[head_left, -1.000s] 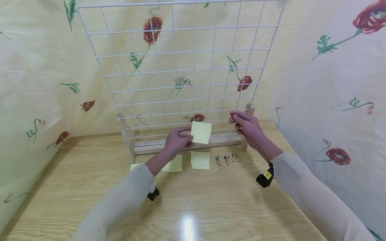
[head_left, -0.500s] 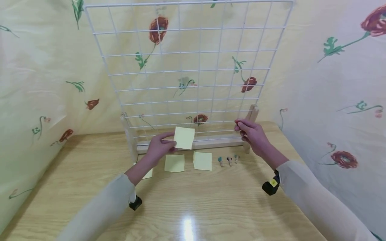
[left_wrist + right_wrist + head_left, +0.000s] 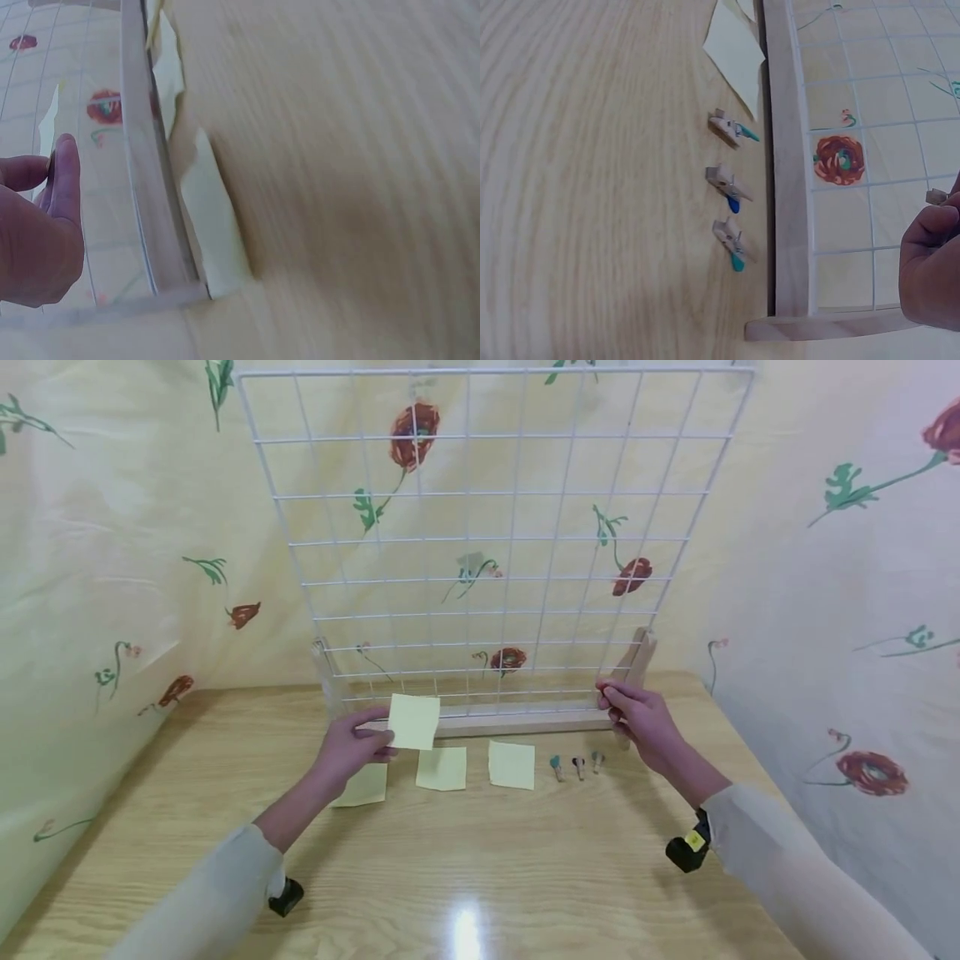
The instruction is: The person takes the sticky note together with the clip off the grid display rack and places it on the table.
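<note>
My left hand pinches a pale yellow sticky note between thumb and fingers, raised before the lower left of a white wire grid. At the grid's lower right, my right hand pinches a small wooden clothespin. Most of that clothespin is hidden by the fingers; a red bit shows in the head view. Three more sticky notes lie in a row on the table: a left one, a middle one and a right one.
Right of the notes lie three mini clothespins, two with teal tops and one dark blue. The grid stands in a wooden base at the table's back. Flowered cloth hangs behind and on both sides.
My left hand has carried its sticky note left and down, uncovering the leftmost note on the table. My right hand has sunk slightly, still pinching the clothespin. The head view has shifted left.
</note>
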A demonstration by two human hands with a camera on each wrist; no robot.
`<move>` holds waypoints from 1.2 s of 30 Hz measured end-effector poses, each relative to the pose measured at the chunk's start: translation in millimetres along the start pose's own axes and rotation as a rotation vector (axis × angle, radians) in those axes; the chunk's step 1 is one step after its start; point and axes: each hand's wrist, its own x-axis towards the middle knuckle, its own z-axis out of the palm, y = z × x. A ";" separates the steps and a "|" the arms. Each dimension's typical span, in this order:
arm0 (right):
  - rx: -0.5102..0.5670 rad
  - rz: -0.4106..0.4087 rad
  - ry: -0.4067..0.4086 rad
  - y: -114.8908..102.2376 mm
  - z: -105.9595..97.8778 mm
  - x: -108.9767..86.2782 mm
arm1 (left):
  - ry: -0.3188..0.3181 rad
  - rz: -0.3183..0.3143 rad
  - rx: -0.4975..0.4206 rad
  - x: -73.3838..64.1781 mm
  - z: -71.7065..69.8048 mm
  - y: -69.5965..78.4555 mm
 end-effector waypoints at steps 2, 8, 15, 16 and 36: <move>0.007 0.005 0.001 3.4 -1.5 -1.2 | 0.013 -0.009 0.009 -6.3 -9.2 -2.6; 0.021 0.007 -0.008 11.8 -7.3 -5.6 | 0.032 -0.047 0.023 -23.6 -36.4 -10.9; 0.022 0.018 -0.015 17.3 -10.2 -8.9 | 0.034 -0.065 0.044 -34.4 -59.1 -21.9; 0.027 0.021 -0.014 17.8 -10.4 -9.3 | 0.040 -0.066 0.046 -35.5 -61.5 -22.8; -0.067 0.120 0.008 42.1 -22.5 -9.6 | 0.083 -0.106 0.080 -55.4 -103.2 -43.8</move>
